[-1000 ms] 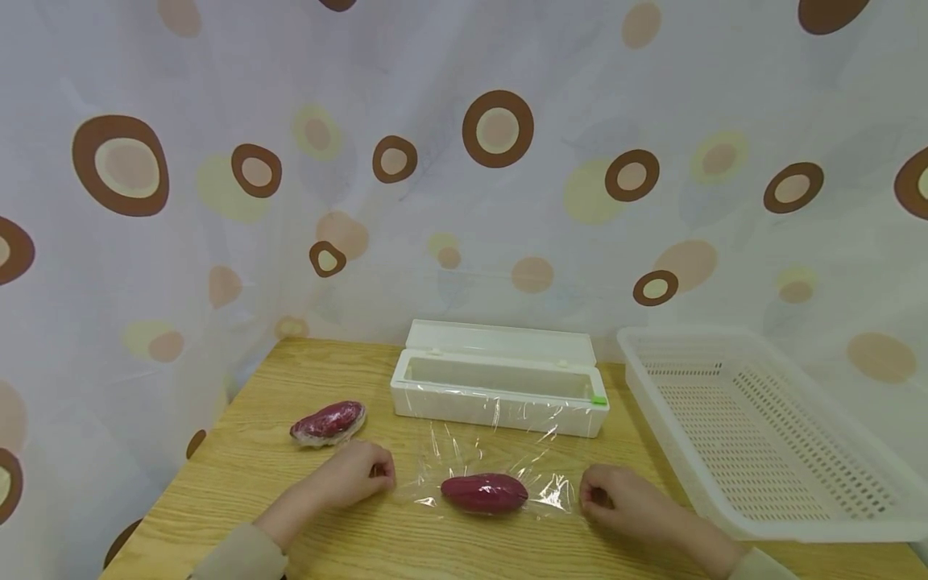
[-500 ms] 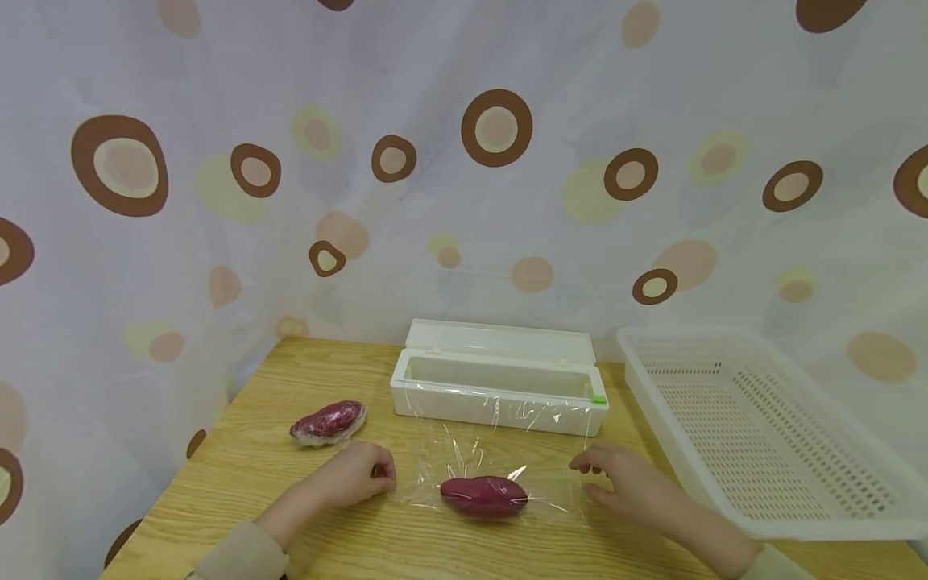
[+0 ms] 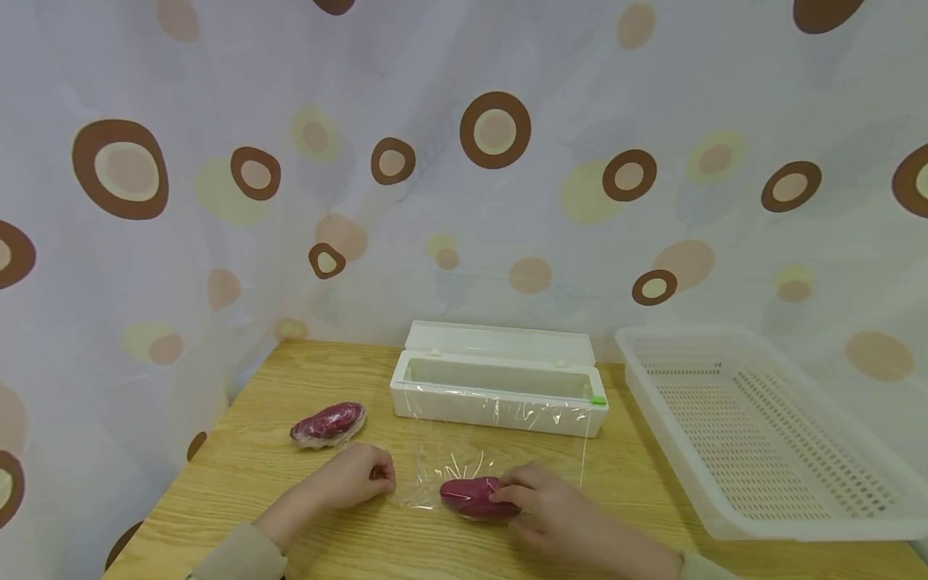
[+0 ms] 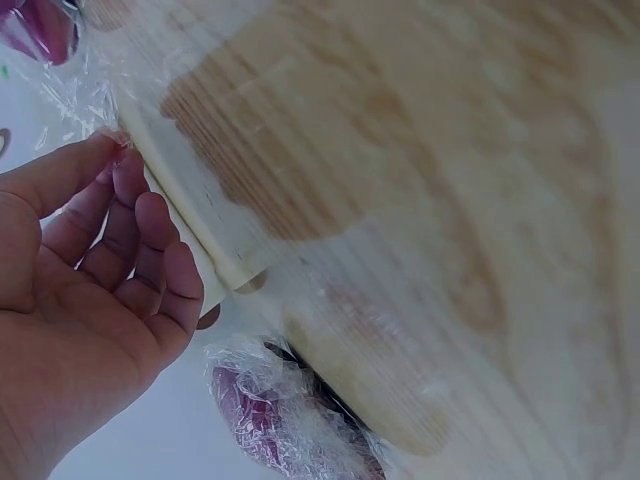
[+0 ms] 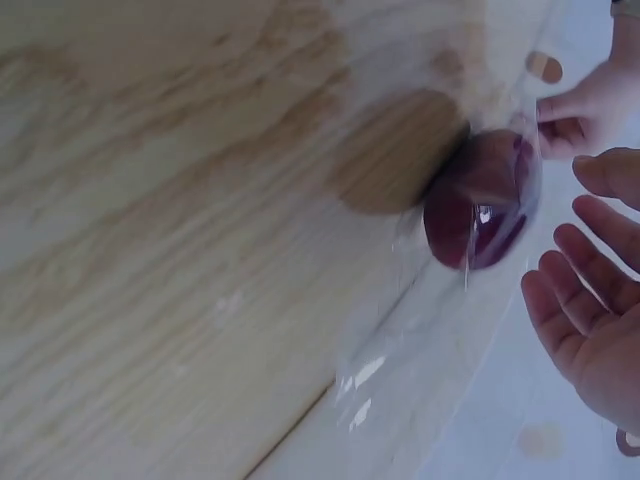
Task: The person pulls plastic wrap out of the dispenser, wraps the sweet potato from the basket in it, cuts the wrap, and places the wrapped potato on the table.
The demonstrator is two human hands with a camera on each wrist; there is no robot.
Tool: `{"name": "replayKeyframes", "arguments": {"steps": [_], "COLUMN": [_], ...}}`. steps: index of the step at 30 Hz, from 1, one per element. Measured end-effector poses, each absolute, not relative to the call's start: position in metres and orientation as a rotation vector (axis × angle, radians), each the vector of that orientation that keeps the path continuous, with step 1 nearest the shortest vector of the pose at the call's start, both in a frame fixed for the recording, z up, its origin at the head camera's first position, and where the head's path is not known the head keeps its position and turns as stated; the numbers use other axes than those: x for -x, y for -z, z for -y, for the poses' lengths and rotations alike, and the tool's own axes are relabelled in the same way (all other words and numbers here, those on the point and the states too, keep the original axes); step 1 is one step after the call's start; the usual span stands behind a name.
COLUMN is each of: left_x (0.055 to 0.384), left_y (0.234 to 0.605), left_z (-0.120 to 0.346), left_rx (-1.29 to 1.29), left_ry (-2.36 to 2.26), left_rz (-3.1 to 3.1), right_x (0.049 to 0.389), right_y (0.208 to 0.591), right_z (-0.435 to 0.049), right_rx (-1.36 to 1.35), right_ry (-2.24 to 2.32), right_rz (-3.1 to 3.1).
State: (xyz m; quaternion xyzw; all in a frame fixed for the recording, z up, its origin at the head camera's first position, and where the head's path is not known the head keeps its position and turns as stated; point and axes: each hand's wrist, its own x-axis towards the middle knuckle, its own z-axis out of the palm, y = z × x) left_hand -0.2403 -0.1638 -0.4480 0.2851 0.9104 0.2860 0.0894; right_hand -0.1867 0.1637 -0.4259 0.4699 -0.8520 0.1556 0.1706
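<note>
A purple-red sweet potato (image 3: 474,497) lies under a clear sheet of plastic wrap (image 3: 428,471). The sheet runs out over the front of a white wrap dispenser box (image 3: 500,411), whose lid stands up. To the left of the sweet potato, my left hand (image 3: 355,475) pinches the edge of the film; thumb and index fingertips (image 4: 118,140) meet on it in the left wrist view. My right hand (image 3: 554,511) is over the sweet potato's right end in the head view. Its fingers (image 5: 575,290) look loose and spread in the right wrist view.
A second sweet potato (image 3: 329,424), wrapped in film, rests on the wooden table (image 3: 348,548) at the left. On the right stands a white perforated plastic basket (image 3: 667,427). A patterned curtain (image 3: 435,201) hangs behind the table.
My right hand has let go of the film's right edge and moved left onto the sweet potato's right end. The left hand has stayed in place.
</note>
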Motion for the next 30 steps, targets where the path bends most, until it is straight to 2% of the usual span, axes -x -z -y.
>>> {"name": "replayKeyframes", "arguments": {"steps": [16,26,30], "left_x": [0.241,0.228,0.225], "left_y": [0.432,0.427,0.431], "left_z": [0.157,0.108,0.088], "left_rx": [-0.772,-1.127,-1.187], "left_ry": [-0.862,-0.815,-0.738], "left_rz": [-2.816,-2.875,-2.849], "right_x": [0.199,0.209,0.211], "right_y": [0.436,0.437,0.438], "right_z": [-0.15,-0.153,-0.153], "right_rx": [-1.155,-1.144,-1.151], "right_ry": [-0.384,-0.443,-0.486], "right_rz": [2.595,2.641,2.648]}}
